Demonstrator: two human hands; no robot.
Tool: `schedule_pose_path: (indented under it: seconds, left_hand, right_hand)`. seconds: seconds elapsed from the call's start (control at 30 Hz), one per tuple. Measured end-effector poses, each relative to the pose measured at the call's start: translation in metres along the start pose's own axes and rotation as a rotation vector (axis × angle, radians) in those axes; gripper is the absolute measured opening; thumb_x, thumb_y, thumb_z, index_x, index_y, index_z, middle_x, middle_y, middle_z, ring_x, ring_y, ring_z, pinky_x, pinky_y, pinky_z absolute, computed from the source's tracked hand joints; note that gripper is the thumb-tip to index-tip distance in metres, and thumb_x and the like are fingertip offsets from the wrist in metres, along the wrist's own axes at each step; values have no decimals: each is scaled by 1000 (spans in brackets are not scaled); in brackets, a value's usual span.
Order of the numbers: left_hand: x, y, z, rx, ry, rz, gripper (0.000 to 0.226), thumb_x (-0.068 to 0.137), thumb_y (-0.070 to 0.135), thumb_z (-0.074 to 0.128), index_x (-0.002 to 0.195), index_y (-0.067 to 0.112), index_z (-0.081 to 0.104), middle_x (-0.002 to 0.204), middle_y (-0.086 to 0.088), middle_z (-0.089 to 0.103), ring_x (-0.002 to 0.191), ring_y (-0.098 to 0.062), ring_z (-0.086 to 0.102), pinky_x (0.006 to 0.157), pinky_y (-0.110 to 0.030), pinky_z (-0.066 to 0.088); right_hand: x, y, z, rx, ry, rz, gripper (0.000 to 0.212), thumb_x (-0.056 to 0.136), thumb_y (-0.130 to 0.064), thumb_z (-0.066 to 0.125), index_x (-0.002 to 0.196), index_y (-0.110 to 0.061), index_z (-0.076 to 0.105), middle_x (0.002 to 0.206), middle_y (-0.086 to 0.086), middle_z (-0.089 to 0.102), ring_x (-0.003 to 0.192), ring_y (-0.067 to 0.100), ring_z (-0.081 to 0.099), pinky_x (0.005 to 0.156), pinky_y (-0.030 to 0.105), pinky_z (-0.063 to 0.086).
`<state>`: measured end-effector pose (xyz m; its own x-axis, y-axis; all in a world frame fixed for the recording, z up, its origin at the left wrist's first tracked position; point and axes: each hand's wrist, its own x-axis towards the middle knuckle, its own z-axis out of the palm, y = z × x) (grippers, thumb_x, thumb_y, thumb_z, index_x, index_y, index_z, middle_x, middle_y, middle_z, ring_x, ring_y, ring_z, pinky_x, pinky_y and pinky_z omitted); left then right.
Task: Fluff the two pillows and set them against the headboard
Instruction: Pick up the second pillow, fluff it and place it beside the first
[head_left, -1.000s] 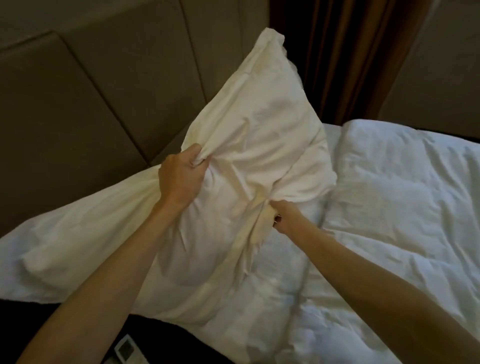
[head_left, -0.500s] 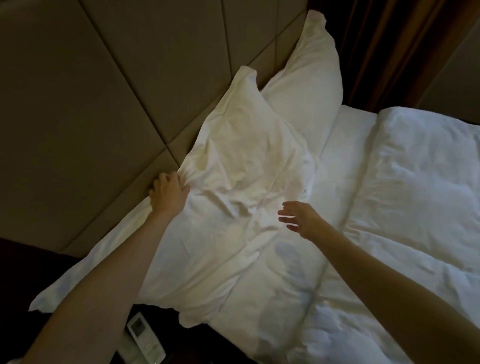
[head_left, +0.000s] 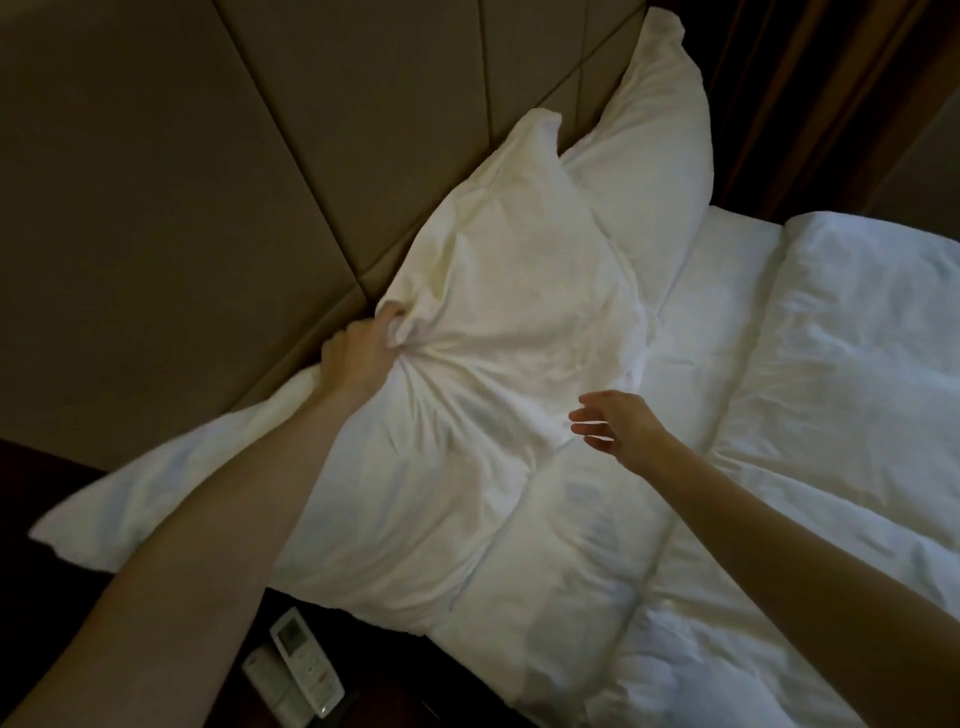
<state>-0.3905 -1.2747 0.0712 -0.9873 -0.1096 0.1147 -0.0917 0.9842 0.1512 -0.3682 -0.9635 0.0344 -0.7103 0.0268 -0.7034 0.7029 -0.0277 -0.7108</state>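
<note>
A white near pillow (head_left: 498, 322) leans against the padded brown headboard (head_left: 208, 208), creased around its middle. My left hand (head_left: 361, 351) is closed on a bunch of its cover at the upper left edge, next to the headboard. My right hand (head_left: 615, 428) hovers just off the pillow's lower right side, fingers spread and holding nothing. A second white pillow (head_left: 654, 140) stands upright behind it, propped on the headboard, its lower part hidden by the near pillow.
A white duvet (head_left: 831, 389) covers the bed to the right, with bare sheet (head_left: 722, 280) by the pillows. Two white remote controls (head_left: 301, 662) lie on a dark bedside surface at the bottom left. Brown curtains (head_left: 789, 78) hang at the top right.
The near pillow went from being held up in both hands to leaning on the headboard. My right hand let go and opened. My left hand, resting on it half a second ago, now bunches the cover.
</note>
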Motion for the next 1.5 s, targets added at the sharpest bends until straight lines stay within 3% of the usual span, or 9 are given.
schedule_pose_path:
  seconds: [0.13, 0.33, 0.47, 0.67, 0.77, 0.83, 1.0, 1.2, 1.5]
  left_hand:
    - [10, -1, -23, 41, 154, 54, 31, 87, 24, 60, 115, 25, 48, 90, -15, 66, 74, -41, 62, 53, -38, 40]
    - [-34, -8, 7, 3, -125, -113, 49, 89, 56, 49, 130, 31, 39, 113, -13, 58, 92, -40, 59, 74, -44, 48]
    - [-24, -11, -9, -162, -65, -211, 53, 89, 64, 37, 123, 23, 39, 108, -11, 65, 90, -35, 62, 71, -39, 44]
    - [-7, -27, -41, 212, 104, 3, 17, 99, 20, 41, 108, 7, 46, 95, -20, 67, 78, -43, 64, 56, -39, 36]
    - [-14, -18, -41, 298, 102, 52, 21, 95, 11, 44, 115, 9, 48, 107, -16, 60, 83, -38, 63, 55, -40, 38]
    - [-18, -10, -36, 349, 81, 95, 33, 90, 7, 48, 123, 11, 47, 113, -16, 54, 92, -34, 56, 66, -43, 41]
    - [-13, 16, -31, 345, 157, 236, 35, 85, 8, 54, 120, 12, 53, 115, -13, 56, 97, -31, 52, 76, -40, 37]
    - [11, 74, -9, 234, 51, 431, 39, 86, -1, 41, 121, 11, 53, 114, -10, 57, 104, -29, 50, 83, -37, 32]
    - [66, 140, 28, 267, -68, 550, 29, 93, 14, 39, 119, 10, 53, 117, -10, 55, 107, -30, 49, 86, -38, 34]
  right_hand:
    - [0, 0, 13, -35, 0, -11, 15, 94, -9, 49, 104, -5, 60, 81, 10, 68, 73, 23, 65, 69, 30, 48]
    - [-3, 14, 24, -85, -11, 8, 10, 94, -10, 50, 89, -10, 58, 81, 10, 68, 72, 23, 66, 65, 29, 48]
    - [-3, 16, 24, -89, -12, -3, 12, 94, -10, 51, 85, -11, 58, 80, 10, 68, 72, 23, 66, 66, 30, 49]
    - [-8, 16, 29, -74, -25, -29, 13, 94, -8, 49, 85, -11, 58, 77, 10, 67, 70, 23, 66, 66, 30, 48]
    - [-10, 16, 28, -62, -23, -53, 14, 95, -6, 49, 87, -11, 59, 77, 10, 68, 71, 23, 66, 69, 31, 49]
    - [-11, 17, 26, -53, -18, -63, 15, 95, -6, 48, 88, -10, 60, 79, 10, 67, 71, 23, 66, 69, 30, 49]
    - [-12, 15, 13, -33, 28, -100, 16, 95, -5, 45, 97, -7, 61, 79, 10, 67, 73, 24, 65, 67, 29, 49]
    - [-8, 6, -20, 17, 146, -172, 21, 93, -2, 44, 92, -10, 63, 78, 9, 69, 72, 23, 66, 67, 28, 50]
    - [33, -24, -73, 29, 297, -222, 26, 89, 0, 42, 78, -14, 61, 72, 7, 68, 63, 21, 64, 62, 27, 48]
